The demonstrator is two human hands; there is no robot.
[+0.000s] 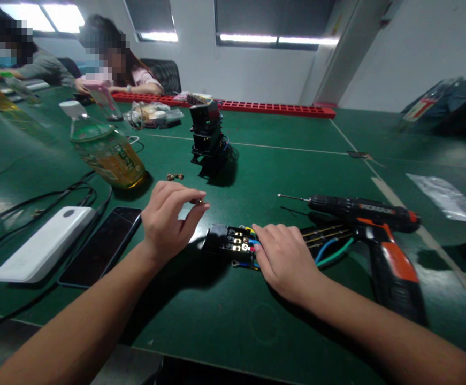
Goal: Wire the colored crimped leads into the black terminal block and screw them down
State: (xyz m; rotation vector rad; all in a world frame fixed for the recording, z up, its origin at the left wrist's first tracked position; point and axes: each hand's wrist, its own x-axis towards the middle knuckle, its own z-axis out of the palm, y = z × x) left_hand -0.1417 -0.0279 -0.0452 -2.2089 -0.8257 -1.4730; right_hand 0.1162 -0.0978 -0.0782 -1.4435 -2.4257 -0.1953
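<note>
My left hand (166, 222) is raised a little above the table, thumb and forefinger pinching a small brass-coloured screw (198, 201). Below and to its right lies a black terminal block (219, 238) with rows of metal contacts. My right hand (287, 256) is closed over the block's right end, holding the coloured wires there. A ring lug with a blue sleeve (238, 264) sticks out beside that hand. Green and blue wires (335, 252) come out on its far side. Several loose brass screws (175, 177) lie behind my left hand.
An orange-and-black power drill (385, 230) lies at right, its long bit pointing left. A dark phone (102, 246), white power bank (46, 243), cables and a tea bottle (108, 152) are at left. Stacked black blocks (206, 131) stand behind. Two people sit across the table.
</note>
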